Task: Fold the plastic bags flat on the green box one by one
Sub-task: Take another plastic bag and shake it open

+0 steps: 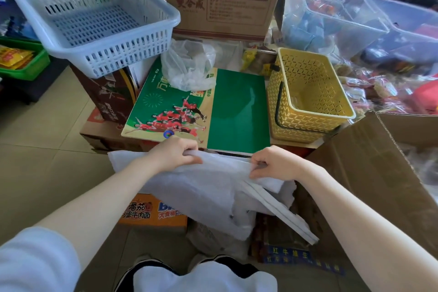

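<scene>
The left hand curls its fingers over the top edge of a white plastic bag, gripping it just at the near edge of the green box. The right hand pinches the same edge farther along, thumb and fingers closed on a bunched fold. The bag hangs below both hands, in front of the box. A crumpled clear bag rests on the box's far left corner, beside a yellow basket.
</scene>
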Available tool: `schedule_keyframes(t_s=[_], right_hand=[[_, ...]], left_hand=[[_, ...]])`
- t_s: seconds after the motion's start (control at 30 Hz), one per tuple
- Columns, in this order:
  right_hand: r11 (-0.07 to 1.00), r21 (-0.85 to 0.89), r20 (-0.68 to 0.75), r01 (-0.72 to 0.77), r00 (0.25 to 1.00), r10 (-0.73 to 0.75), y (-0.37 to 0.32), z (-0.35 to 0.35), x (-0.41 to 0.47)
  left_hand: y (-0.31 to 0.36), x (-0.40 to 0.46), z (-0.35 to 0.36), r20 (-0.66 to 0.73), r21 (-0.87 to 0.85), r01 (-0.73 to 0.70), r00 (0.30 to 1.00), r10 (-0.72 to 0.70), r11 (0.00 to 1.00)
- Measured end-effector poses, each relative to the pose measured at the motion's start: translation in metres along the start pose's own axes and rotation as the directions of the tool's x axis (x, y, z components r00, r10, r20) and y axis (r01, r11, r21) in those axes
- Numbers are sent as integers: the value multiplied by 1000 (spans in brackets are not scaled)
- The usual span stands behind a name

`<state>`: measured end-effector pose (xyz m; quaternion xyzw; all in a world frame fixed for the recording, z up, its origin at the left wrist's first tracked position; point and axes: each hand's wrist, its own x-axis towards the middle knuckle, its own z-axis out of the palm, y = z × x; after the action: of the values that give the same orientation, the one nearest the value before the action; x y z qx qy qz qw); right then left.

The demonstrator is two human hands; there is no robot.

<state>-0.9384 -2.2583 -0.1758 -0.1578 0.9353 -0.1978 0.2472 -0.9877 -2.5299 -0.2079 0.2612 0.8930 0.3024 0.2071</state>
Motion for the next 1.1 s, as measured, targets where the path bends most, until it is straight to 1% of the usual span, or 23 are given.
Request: schedule_keyframes(t_s=[0.03,0.1,0.13,0.2,0.23,0.27,0.3,0.33,0.4,0.47,0.5,0.53,0.57,0.63,0.7,0.77,0.83,0.87,0.93,1.0,1.03,1.07,1.1], right_hand=[[1000,-3,-4,-24,1000,24,3,3,-1],[994,42,-96,-105,989,109,7,7,1],[983,59,-167,-176,969,183,10,8,3],[933,3,-274,-359,897,346,15,9,7],[900,-38,-312,-435,861,403,14,10,9],[874,-76,-336,-480,838,431,11,10,10],[867,-128,-356,-482,838,414,4,11,11],[875,-186,-370,-446,857,358,-4,12,14],[932,-230,-359,-280,914,187,-26,12,21],[971,-228,-308,-73,951,-1,-49,12,30],[977,-211,-310,24,946,-91,-56,14,35],[980,-176,-343,92,927,-149,-59,17,39],[984,-128,-386,123,908,-164,-59,18,42],[997,-29,-431,73,899,-78,-50,19,43],[999,51,-420,-18,907,38,-36,22,44],[985,135,-405,-106,902,152,-18,24,43],[961,206,-412,-187,874,258,-4,24,45],[946,225,-419,-234,853,311,2,24,46],[921,226,-438,-317,811,387,10,21,53],[922,184,-476,-341,790,387,11,14,65],[928,145,-500,-342,785,367,9,8,74],[937,93,-530,-338,780,334,7,0,84],[943,37,-564,-330,772,292,4,-10,97]], left_hand=[[-4,-2,1,4,23,10,1000,-10,1000],[-11,-3,4,6,61,23,1000,-23,998],[-13,-3,4,-4,76,31,1000,-31,997],[-15,-2,3,-31,130,48,999,-45,990],[-14,-2,2,-45,164,49,998,-42,985],[-11,0,0,-55,199,41,998,-30,979],[-7,1,-2,-60,233,24,998,-10,972],[-1,3,-4,-62,261,-4,998,21,965],[12,6,-7,-65,305,-74,993,99,949],[23,9,-8,-86,317,-141,981,176,938],[26,9,-9,-103,310,-166,973,206,936],[27,10,-11,-116,308,-178,968,223,934],[26,9,-13,-123,316,-174,967,222,933],[17,7,-16,-115,334,-123,979,169,935],[-1,5,-18,-75,336,-15,996,43,942],[-21,0,-18,-18,328,100,995,-100,939],[-41,-4,-19,14,256,200,978,-210,946],[-50,-4,-21,0,159,241,970,-244,957],[-60,-1,-26,-99,-125,269,954,-281,955],[-58,8,-33,-197,-397,215,930,-312,892],[-54,14,-37,-216,-497,185,920,-327,848],[-51,22,-43,-223,-567,172,910,-350,806],[-51,31,-50,-241,-596,162,898,-368,786]])
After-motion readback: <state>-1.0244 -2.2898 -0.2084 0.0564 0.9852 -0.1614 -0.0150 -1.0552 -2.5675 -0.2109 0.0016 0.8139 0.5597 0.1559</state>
